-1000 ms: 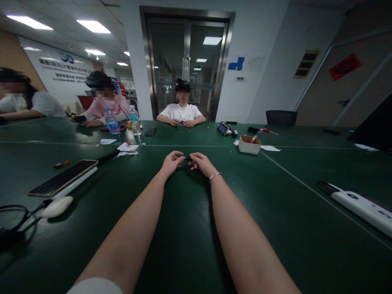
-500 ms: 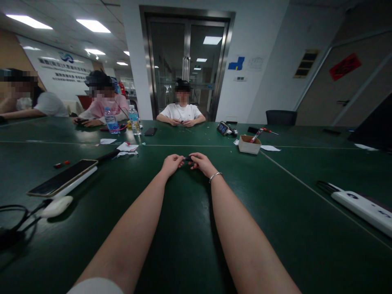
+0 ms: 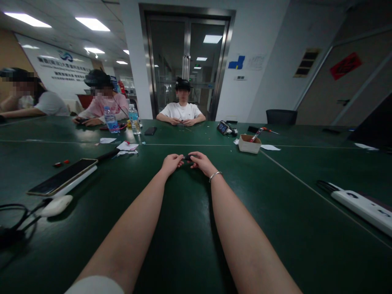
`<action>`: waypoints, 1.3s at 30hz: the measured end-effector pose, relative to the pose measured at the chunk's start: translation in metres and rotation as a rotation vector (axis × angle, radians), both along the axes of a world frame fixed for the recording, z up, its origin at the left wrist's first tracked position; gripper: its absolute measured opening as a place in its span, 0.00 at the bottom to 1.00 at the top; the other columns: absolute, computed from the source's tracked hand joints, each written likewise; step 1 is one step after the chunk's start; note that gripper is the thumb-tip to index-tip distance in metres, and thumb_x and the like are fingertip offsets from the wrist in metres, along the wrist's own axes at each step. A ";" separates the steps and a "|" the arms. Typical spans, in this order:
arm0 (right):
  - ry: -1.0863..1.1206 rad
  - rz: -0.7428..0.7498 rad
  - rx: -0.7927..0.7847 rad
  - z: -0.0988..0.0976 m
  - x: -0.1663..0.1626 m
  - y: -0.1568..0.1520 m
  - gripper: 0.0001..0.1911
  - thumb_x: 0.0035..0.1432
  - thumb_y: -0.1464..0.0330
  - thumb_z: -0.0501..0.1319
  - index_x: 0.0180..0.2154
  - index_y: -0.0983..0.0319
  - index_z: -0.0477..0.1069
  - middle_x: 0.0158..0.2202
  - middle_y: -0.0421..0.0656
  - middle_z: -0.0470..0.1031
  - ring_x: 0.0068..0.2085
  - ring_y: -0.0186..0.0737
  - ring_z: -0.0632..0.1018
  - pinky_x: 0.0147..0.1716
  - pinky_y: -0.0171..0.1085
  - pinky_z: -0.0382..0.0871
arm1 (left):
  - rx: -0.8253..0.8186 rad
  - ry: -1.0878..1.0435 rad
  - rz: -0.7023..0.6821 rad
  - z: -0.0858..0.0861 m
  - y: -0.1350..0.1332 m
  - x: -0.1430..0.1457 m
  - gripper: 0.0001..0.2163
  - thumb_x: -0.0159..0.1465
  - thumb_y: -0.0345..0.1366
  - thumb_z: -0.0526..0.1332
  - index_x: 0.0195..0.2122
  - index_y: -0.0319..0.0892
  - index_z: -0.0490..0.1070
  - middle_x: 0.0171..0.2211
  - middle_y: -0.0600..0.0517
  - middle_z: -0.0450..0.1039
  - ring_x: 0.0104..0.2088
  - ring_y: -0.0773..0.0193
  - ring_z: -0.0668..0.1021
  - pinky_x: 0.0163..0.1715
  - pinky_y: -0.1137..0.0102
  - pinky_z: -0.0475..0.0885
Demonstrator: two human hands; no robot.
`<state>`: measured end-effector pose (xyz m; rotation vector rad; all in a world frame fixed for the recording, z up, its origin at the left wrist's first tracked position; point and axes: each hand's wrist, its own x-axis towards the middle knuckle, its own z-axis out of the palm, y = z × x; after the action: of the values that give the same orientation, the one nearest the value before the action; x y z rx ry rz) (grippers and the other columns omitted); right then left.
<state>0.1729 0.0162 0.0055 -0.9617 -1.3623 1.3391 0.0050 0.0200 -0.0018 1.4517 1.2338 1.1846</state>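
Observation:
Both my arms stretch out over the dark green table (image 3: 190, 228). My left hand (image 3: 171, 163) and my right hand (image 3: 200, 161) meet at mid-table, fingers curled and pinched on a small black object (image 3: 186, 157) held between them. The object is too small to name. A thin bracelet (image 3: 215, 175) circles my right wrist.
A phone (image 3: 61, 176) on a white case and a white charger (image 3: 55, 205) with cables lie left. A white power strip (image 3: 361, 206) lies right. A small cardboard box (image 3: 249, 143), paper scraps (image 3: 127, 147) and water bottles (image 3: 112, 121) sit farther off. Three people sit across the table.
Almost nothing moves. My hands stay pinched on the small black object, with only slight finger shifts. The view tilts a touch.

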 end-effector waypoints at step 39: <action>-0.011 0.023 0.042 0.001 0.001 -0.002 0.08 0.54 0.73 0.60 0.39 0.62 0.69 0.29 0.39 0.75 0.17 0.22 0.67 0.22 0.28 0.73 | -0.041 0.201 0.170 0.008 -0.003 0.004 0.19 0.57 0.48 0.53 0.17 0.40 0.69 0.16 0.51 0.70 0.16 0.68 0.69 0.20 0.72 0.62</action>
<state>0.1744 0.0142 0.0069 -0.9288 -1.4085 1.3190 0.0091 0.0171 0.0062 1.4870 1.5354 1.1380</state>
